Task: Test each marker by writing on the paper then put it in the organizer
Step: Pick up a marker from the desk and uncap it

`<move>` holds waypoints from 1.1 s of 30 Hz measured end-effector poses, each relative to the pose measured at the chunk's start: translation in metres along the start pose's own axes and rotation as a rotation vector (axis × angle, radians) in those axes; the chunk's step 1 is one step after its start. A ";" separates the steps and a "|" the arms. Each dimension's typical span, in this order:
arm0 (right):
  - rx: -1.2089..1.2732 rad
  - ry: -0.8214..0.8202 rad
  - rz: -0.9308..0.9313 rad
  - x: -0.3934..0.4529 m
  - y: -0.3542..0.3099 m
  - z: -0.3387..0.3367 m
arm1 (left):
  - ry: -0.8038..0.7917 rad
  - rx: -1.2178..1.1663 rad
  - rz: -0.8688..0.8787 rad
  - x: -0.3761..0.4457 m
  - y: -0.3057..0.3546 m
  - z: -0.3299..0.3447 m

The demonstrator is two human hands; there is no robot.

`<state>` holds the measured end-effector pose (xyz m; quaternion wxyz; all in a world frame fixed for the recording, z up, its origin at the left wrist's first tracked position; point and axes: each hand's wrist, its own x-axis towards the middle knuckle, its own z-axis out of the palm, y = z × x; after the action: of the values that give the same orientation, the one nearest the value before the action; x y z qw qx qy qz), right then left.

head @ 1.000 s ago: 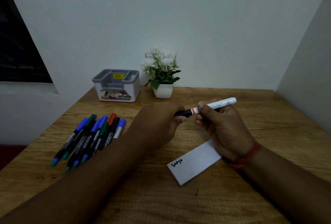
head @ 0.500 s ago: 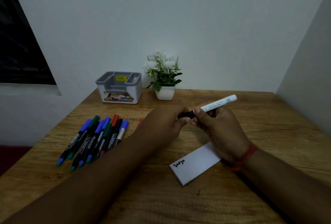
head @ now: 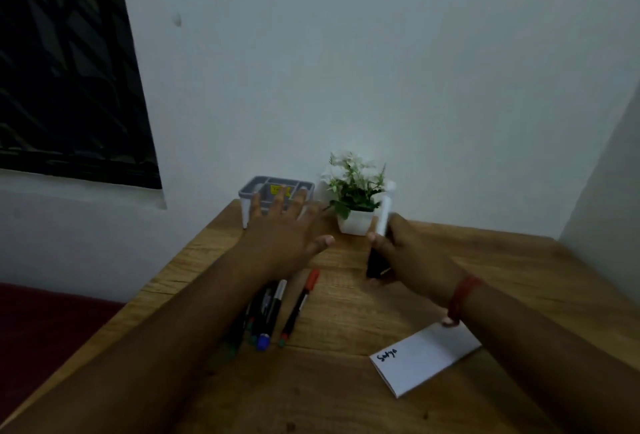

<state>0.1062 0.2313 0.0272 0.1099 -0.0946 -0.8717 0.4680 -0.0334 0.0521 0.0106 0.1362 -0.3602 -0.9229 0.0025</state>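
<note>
Two hands are seen above the wooden table [head: 346, 399], both stretched toward its far edge. The left hand [head: 284, 225] is spread with its fingers open and holds nothing; its fingertips overlap the near rim of the grey organizer [head: 277, 191], though contact cannot be told through the blur. The right hand [head: 408, 253] is closed around the white marker [head: 386, 208], which is held nearly upright with its black capped end low in the palm and its white end raised beside the potted plant [head: 355, 198]. A red thread [head: 462, 298] is worn on that wrist.

The organizer is set at the table's far left corner, close against the wall, with the plant just beside it on the right. A bare strip of wood is left between the two hands. The remaining markers [head: 273, 312] lie near the left edge, partly covered by the left forearm. The paper [head: 422, 364], marked with one written word, lies near the front right, partly under the right forearm.

Compared with half a second ago, the hands have been separated: the left one has been released from the marker's cap and moved forward to the organizer, and the marker has been swung from near level to near vertical.
</note>
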 end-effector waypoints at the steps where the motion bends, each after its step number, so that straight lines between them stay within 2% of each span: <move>1: -0.110 0.007 -0.044 0.011 -0.010 0.001 | 0.004 0.020 -0.013 -0.002 -0.013 0.001; 5: -0.450 0.117 -0.161 0.063 -0.050 0.009 | 0.029 0.087 -0.052 -0.013 -0.045 0.021; 13: -0.794 0.260 -0.307 0.156 -0.127 0.015 | -0.043 -0.059 -0.167 -0.012 -0.090 0.031; 19: -1.032 0.085 -0.159 0.204 -0.141 0.020 | 0.005 -0.038 -0.123 -0.006 -0.093 0.041; 25: -1.118 -0.087 -0.083 0.222 -0.145 0.048 | 0.003 -0.040 -0.126 -0.007 -0.093 0.043; 30: -1.229 -0.166 -0.049 0.230 -0.142 0.064 | -0.012 -0.035 -0.124 -0.007 -0.093 0.041; 33: -1.263 -0.142 -0.056 0.230 -0.136 0.069 | -0.021 -0.019 -0.124 -0.009 -0.091 0.038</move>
<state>-0.1423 0.1641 0.1280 -0.0128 -0.0871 -0.9870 -0.1341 -0.0977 -0.0179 -0.0191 0.1230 -0.3037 -0.9447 -0.0108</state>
